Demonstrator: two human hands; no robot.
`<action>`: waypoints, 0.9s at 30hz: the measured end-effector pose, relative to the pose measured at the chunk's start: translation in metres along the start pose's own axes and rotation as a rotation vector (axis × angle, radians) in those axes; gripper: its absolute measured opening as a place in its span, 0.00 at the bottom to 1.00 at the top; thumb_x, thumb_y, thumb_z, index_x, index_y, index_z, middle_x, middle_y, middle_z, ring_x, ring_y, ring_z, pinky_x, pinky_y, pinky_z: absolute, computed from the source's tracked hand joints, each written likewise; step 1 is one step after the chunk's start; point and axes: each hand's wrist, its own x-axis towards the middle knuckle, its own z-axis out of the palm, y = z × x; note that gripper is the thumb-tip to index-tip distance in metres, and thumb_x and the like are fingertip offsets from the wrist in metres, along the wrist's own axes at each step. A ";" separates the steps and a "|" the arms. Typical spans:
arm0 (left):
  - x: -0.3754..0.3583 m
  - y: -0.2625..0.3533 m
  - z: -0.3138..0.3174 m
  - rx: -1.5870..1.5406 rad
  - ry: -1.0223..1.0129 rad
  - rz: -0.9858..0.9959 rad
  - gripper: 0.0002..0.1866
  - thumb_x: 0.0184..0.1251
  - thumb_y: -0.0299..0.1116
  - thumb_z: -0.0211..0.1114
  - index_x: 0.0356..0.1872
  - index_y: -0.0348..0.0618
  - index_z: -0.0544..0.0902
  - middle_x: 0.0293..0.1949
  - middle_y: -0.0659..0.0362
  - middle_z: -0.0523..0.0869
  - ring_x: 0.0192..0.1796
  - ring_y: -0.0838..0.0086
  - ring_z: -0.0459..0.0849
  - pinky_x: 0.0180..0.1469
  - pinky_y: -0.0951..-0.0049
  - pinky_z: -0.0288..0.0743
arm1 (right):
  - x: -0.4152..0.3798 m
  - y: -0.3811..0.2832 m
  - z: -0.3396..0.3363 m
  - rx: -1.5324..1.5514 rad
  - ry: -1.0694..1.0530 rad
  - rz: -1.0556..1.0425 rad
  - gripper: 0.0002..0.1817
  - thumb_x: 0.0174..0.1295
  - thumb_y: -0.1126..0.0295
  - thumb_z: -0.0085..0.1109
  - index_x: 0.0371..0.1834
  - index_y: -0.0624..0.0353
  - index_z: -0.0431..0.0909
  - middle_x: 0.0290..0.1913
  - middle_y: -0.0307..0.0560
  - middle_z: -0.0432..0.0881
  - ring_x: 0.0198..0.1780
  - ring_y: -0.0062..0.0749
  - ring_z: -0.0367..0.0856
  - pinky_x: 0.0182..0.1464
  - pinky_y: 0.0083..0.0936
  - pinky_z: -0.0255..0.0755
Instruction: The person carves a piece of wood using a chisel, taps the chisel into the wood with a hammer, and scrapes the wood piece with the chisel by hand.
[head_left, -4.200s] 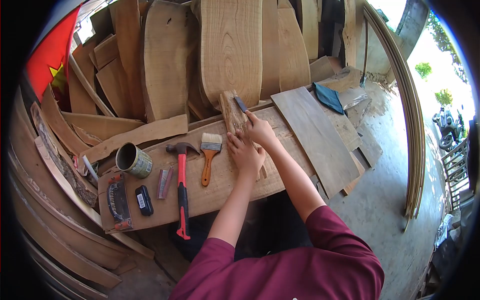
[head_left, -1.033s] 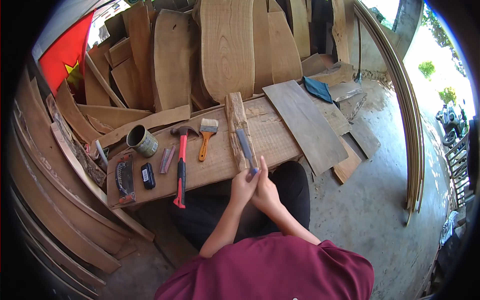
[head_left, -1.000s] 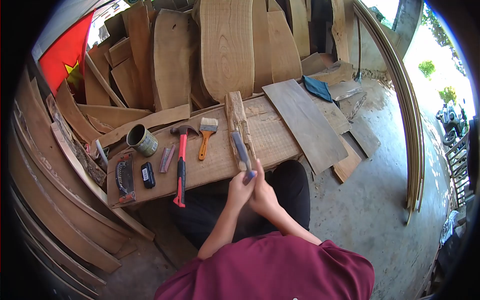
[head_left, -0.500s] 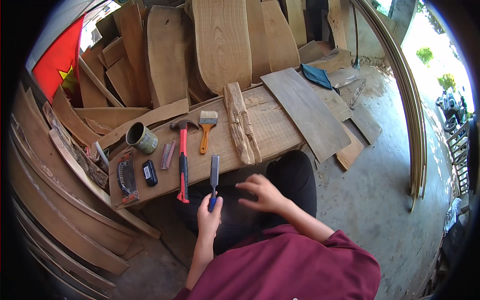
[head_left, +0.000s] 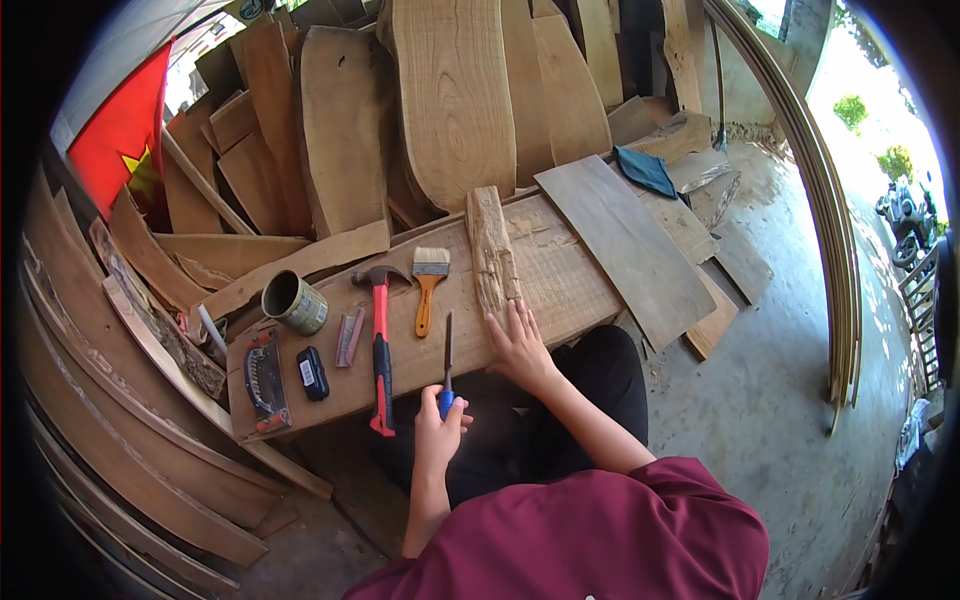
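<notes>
My left hand (head_left: 438, 428) is closed around the blue handle of a chisel (head_left: 449, 350), its blade pointing up and away from me, seen nearly edge-on. My right hand (head_left: 521, 346) lies with fingers spread on the near end of a rough, carved piece of wood (head_left: 490, 245) on the wooden bench (head_left: 555, 262). Left of that piece are a brush (head_left: 428, 290) with an orange handle and a red and black hammer (head_left: 381, 350), whose handle end sticks out past the bench edge.
Further left sit a tin can (head_left: 295, 303), a black object (head_left: 312, 373), a pinkish strip (head_left: 350, 337) and a plane-like tool (head_left: 266, 382). A flat board (head_left: 630, 250) and blue cloth (head_left: 645, 170) lie right. Planks (head_left: 455, 100) lean behind.
My right hand has moved from the air onto the carved wood. The chisel has turned in my left hand, so its blade shows narrower. The view has shifted slightly.
</notes>
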 end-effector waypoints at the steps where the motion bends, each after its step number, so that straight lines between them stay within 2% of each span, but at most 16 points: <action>1: 0.000 0.001 0.002 0.016 -0.012 0.000 0.12 0.71 0.32 0.55 0.51 0.39 0.69 0.31 0.57 0.82 0.26 0.79 0.81 0.23 0.80 0.74 | -0.002 0.000 0.000 -0.005 0.000 0.003 0.53 0.41 0.49 0.72 0.71 0.55 0.55 0.70 0.72 0.50 0.73 0.65 0.44 0.72 0.50 0.45; 5: -0.001 0.009 0.005 0.038 -0.063 -0.066 0.13 0.73 0.35 0.53 0.51 0.40 0.69 0.28 0.61 0.78 0.21 0.83 0.74 0.20 0.82 0.70 | -0.009 0.006 0.000 -0.043 0.026 -0.038 0.49 0.46 0.52 0.69 0.70 0.58 0.55 0.69 0.72 0.52 0.73 0.65 0.46 0.71 0.51 0.47; 7: 0.000 0.012 0.006 -0.072 -0.090 -0.120 0.12 0.74 0.37 0.51 0.50 0.41 0.70 0.26 0.63 0.73 0.19 0.85 0.69 0.17 0.83 0.66 | -0.012 0.009 -0.001 -0.043 0.036 -0.054 0.48 0.48 0.53 0.69 0.70 0.59 0.55 0.69 0.72 0.52 0.73 0.65 0.47 0.71 0.51 0.48; 11: 0.000 0.008 0.002 -0.055 -0.121 -0.088 0.14 0.73 0.40 0.52 0.49 0.40 0.70 0.25 0.62 0.74 0.19 0.84 0.71 0.17 0.81 0.66 | -0.021 0.027 -0.018 0.016 0.013 -0.091 0.42 0.56 0.60 0.64 0.70 0.63 0.54 0.70 0.70 0.52 0.73 0.61 0.48 0.71 0.49 0.49; 13: -0.002 0.008 0.004 -0.114 -0.112 -0.091 0.14 0.73 0.40 0.53 0.48 0.40 0.70 0.24 0.63 0.74 0.19 0.85 0.71 0.17 0.81 0.65 | -0.024 0.038 -0.024 0.316 0.087 -0.066 0.39 0.61 0.63 0.59 0.71 0.66 0.50 0.71 0.70 0.51 0.74 0.59 0.47 0.71 0.44 0.50; 14: -0.003 0.007 0.005 -0.116 -0.114 -0.093 0.14 0.73 0.40 0.53 0.48 0.40 0.70 0.24 0.63 0.74 0.19 0.85 0.71 0.17 0.81 0.65 | -0.026 0.039 -0.031 0.443 0.092 -0.012 0.36 0.65 0.67 0.53 0.71 0.68 0.46 0.70 0.71 0.53 0.74 0.57 0.49 0.71 0.39 0.51; 15: -0.004 0.007 0.006 -0.111 -0.108 -0.095 0.13 0.72 0.40 0.54 0.47 0.40 0.71 0.24 0.63 0.74 0.18 0.85 0.70 0.17 0.81 0.65 | -0.028 0.042 -0.032 0.440 0.090 -0.010 0.36 0.65 0.67 0.53 0.71 0.68 0.46 0.70 0.71 0.53 0.74 0.57 0.49 0.71 0.39 0.51; 17: -0.004 0.006 0.009 -0.109 -0.104 -0.098 0.13 0.72 0.40 0.55 0.47 0.40 0.71 0.23 0.64 0.74 0.18 0.85 0.70 0.17 0.82 0.64 | -0.031 0.047 -0.036 0.640 0.114 0.172 0.33 0.66 0.69 0.50 0.70 0.72 0.47 0.68 0.73 0.55 0.72 0.59 0.51 0.72 0.40 0.50; 18: -0.004 0.005 0.011 -0.113 -0.103 -0.089 0.13 0.72 0.39 0.55 0.47 0.40 0.71 0.23 0.64 0.74 0.18 0.85 0.69 0.17 0.82 0.64 | -0.032 0.048 -0.038 0.610 0.166 0.195 0.31 0.65 0.70 0.48 0.68 0.71 0.49 0.63 0.76 0.63 0.69 0.60 0.59 0.69 0.40 0.56; 19: -0.004 0.005 0.012 -0.116 -0.101 -0.080 0.13 0.71 0.39 0.56 0.47 0.41 0.71 0.23 0.64 0.74 0.18 0.85 0.69 0.17 0.82 0.63 | -0.031 0.047 -0.042 0.609 0.164 0.195 0.31 0.65 0.70 0.48 0.68 0.71 0.49 0.63 0.76 0.63 0.69 0.60 0.59 0.69 0.40 0.56; 21: -0.004 0.008 0.016 -0.118 -0.110 -0.086 0.12 0.72 0.39 0.56 0.46 0.41 0.72 0.24 0.64 0.74 0.19 0.86 0.69 0.16 0.83 0.63 | -0.029 0.042 -0.050 0.810 0.155 0.439 0.29 0.63 0.71 0.49 0.66 0.70 0.53 0.56 0.76 0.71 0.62 0.61 0.69 0.63 0.42 0.63; 22: -0.004 0.009 0.018 -0.119 -0.119 -0.090 0.11 0.72 0.38 0.55 0.46 0.42 0.72 0.24 0.65 0.73 0.19 0.87 0.70 0.16 0.84 0.63 | -0.026 0.038 -0.053 0.831 0.223 0.495 0.24 0.61 0.71 0.48 0.60 0.69 0.60 0.48 0.75 0.75 0.54 0.62 0.75 0.55 0.44 0.69; 23: -0.004 0.009 0.019 -0.117 -0.117 -0.091 0.11 0.72 0.38 0.55 0.46 0.42 0.72 0.24 0.65 0.73 0.19 0.87 0.70 0.16 0.84 0.63 | -0.024 0.040 -0.051 0.835 0.222 0.495 0.24 0.61 0.71 0.48 0.60 0.69 0.60 0.48 0.75 0.75 0.54 0.62 0.75 0.55 0.44 0.69; 25: -0.003 0.009 0.021 -0.115 -0.138 -0.085 0.11 0.71 0.38 0.56 0.46 0.42 0.72 0.25 0.65 0.73 0.20 0.87 0.70 0.16 0.84 0.64 | -0.019 0.047 -0.047 0.531 0.430 0.433 0.21 0.60 0.71 0.48 0.56 0.71 0.64 0.46 0.74 0.76 0.48 0.62 0.77 0.50 0.43 0.72; 26: -0.004 0.010 0.021 -0.115 -0.142 -0.076 0.11 0.71 0.38 0.56 0.46 0.42 0.72 0.25 0.65 0.73 0.20 0.87 0.70 0.17 0.84 0.64 | -0.013 0.050 -0.045 0.397 0.533 0.413 0.20 0.60 0.68 0.50 0.52 0.72 0.67 0.42 0.71 0.78 0.43 0.63 0.79 0.45 0.43 0.74; 27: -0.005 0.010 0.021 -0.113 -0.141 -0.078 0.11 0.71 0.38 0.56 0.46 0.42 0.72 0.25 0.65 0.73 0.20 0.87 0.70 0.17 0.84 0.64 | -0.010 0.054 -0.044 0.399 0.531 0.414 0.20 0.60 0.68 0.50 0.52 0.72 0.67 0.42 0.71 0.78 0.43 0.63 0.79 0.45 0.43 0.74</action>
